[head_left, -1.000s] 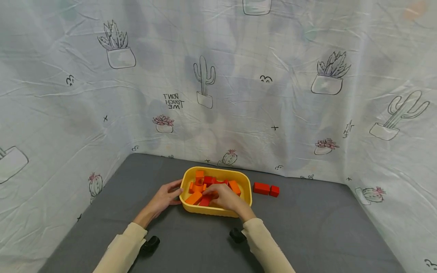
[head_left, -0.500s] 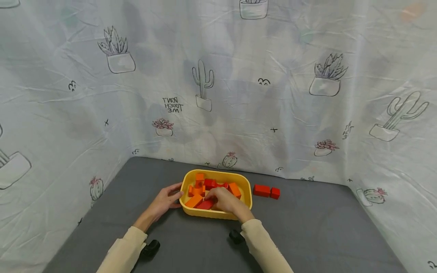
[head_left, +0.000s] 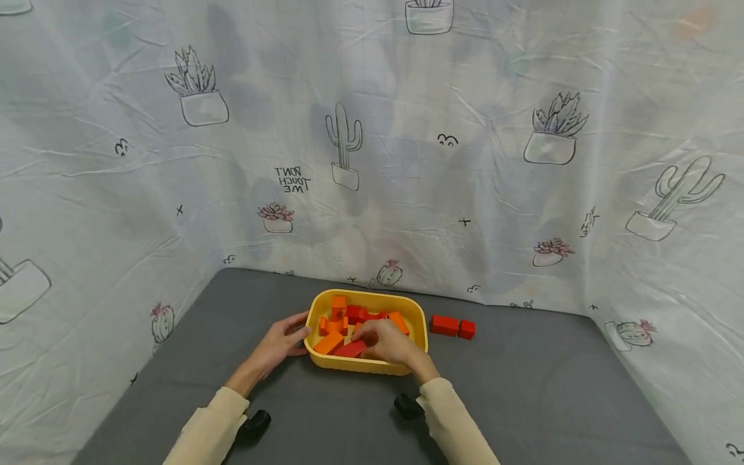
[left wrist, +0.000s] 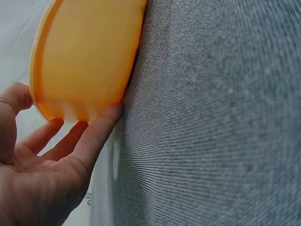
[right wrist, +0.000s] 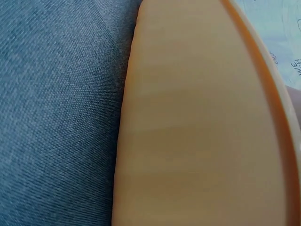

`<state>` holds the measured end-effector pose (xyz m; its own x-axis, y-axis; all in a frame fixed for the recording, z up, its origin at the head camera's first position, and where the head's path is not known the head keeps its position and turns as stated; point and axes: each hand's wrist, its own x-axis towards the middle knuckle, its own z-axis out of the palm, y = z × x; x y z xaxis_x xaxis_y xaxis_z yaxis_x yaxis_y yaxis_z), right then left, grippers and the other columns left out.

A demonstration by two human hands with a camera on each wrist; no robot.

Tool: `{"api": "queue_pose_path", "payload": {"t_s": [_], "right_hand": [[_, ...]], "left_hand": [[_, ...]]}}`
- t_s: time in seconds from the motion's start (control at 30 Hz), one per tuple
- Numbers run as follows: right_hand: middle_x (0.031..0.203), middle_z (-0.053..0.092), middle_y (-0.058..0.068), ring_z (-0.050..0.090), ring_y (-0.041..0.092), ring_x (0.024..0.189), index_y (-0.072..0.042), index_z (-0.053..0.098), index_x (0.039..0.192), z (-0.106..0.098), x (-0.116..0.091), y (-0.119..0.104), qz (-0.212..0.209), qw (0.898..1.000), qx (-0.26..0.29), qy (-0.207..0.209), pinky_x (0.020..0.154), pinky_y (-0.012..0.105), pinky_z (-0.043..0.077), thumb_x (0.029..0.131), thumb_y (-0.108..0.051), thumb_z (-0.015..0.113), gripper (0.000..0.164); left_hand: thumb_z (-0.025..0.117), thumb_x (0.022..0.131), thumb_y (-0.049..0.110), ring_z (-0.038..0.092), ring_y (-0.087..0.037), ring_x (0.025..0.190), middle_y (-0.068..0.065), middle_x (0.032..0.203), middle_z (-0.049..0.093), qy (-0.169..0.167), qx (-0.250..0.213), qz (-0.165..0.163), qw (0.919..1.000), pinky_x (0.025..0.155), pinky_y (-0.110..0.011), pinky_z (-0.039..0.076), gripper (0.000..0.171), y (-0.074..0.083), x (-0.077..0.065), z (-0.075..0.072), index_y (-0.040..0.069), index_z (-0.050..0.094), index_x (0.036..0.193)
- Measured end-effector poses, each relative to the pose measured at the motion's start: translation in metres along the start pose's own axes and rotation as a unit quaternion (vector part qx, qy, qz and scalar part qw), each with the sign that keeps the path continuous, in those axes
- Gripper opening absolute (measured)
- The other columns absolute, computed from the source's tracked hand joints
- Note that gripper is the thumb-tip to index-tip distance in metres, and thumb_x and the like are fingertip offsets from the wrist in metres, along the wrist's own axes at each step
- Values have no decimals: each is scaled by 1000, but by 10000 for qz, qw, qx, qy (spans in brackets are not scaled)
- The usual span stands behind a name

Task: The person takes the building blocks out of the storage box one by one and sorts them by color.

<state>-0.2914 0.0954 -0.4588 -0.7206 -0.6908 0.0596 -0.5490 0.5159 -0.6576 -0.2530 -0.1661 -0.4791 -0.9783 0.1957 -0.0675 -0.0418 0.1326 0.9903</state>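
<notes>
A yellow plastic tub (head_left: 372, 366) with orange and red blocks in it sits on the grey table. My left hand (head_left: 278, 339) is at the tub's left end, fingertips against the outer wall and thumb at the rim, as the left wrist view shows. Inside the tub, my right hand (head_left: 386, 343) pinches a red block (head_left: 351, 349) near the front wall. An orange block (head_left: 329, 343) lies just left of that red block. The right wrist view is mostly the tub's outer wall (right wrist: 202, 117); the right hand's fingers are hidden there.
Outside the tub on its right, a longer red block (head_left: 444, 325) and a small red cube (head_left: 467, 329) lie side by side on the grey table (head_left: 535, 387). A printed curtain (head_left: 401, 194) hangs behind the table and at both sides.
My right hand has shifted slightly right and forward over the tub, and more of the red block at its fingertips shows. The left hand stays at the tub's left end.
</notes>
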Motion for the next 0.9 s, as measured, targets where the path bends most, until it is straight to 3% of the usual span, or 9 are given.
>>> {"api": "queue_pose_path", "payload": {"t_s": [0.2, 0.6, 0.9], "right_hand": [[100, 61, -12, 55, 6, 85, -21, 71, 98, -1, -2, 0, 247, 9995, 200, 32, 75, 18, 49, 73, -15, 75, 26], [102, 64, -10, 55, 7, 94, -19, 72, 98, -12, -11, 1, 101, 9989, 320, 330, 76, 20, 49, 72, -17, 75, 25], [105, 63, -8, 54, 12, 101, -17, 71, 98, -24, -24, 7, 85, 9970, 452, 615, 82, 36, 50, 73, -13, 75, 26]], "left_hand": [[50, 93, 18, 47, -34, 116, -17, 139, 35, -12, -22, -13, 10000, 78, -39, 53, 48, 0, 1, 0, 9, 36, 138], [49, 94, 17, 47, -34, 116, -17, 139, 35, -102, -42, 10, 9999, 79, -40, 52, 48, 0, 2, -2, 9, 34, 139], [48, 94, 18, 46, -34, 117, -17, 139, 34, -70, 43, -22, 10000, 78, -38, 53, 48, 3, 2, -1, 9, 34, 139]]}}
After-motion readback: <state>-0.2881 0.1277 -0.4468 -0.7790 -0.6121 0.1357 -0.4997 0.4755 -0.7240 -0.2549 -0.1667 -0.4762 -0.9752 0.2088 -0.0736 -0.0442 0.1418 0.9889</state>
